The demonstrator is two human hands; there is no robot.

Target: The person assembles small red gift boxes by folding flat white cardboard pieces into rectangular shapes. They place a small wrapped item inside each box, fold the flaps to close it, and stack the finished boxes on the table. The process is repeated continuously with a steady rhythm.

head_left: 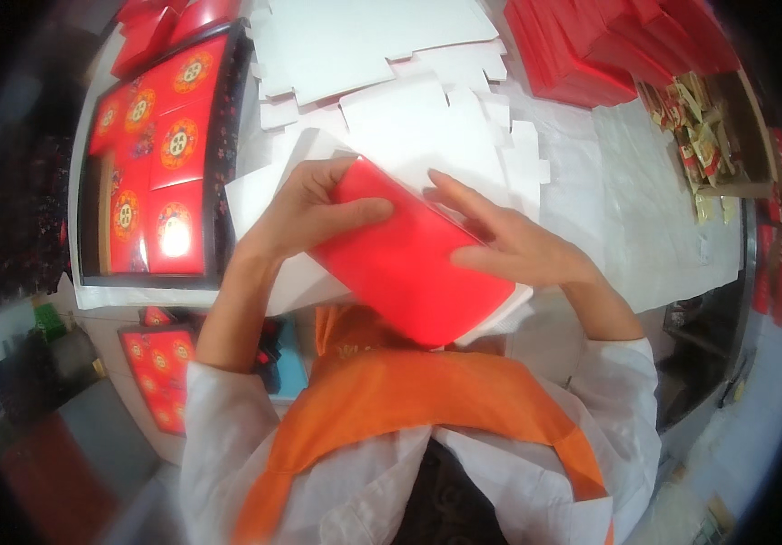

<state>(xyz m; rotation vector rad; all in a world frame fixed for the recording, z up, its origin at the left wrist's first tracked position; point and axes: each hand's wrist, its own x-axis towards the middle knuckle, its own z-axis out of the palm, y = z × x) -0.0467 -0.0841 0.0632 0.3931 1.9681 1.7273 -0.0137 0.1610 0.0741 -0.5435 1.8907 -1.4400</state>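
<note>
A flat red cardboard box blank (405, 263) with a smooth face is tilted in front of my body, above the near edge of the table. My left hand (318, 211) is closed on its upper left corner, thumb on the red face and fingers behind. At its upper right edge, my right hand (523, 243) has its fingers apart: the thumb lies over the red face, and the index finger stretches out beyond the edge. Pale layers show behind the lower right corner. Beneath and beyond lie stacked white cardboard blanks (423, 113).
A dark-rimmed tray (218, 173) at the left holds several red boxes with round gold emblems. Red cartons (573, 54) stand at the far right. Beside them, a cardboard box (747, 118) has small gold packets (704, 145) next to it. Another tray of red boxes (162, 368) sits lower left.
</note>
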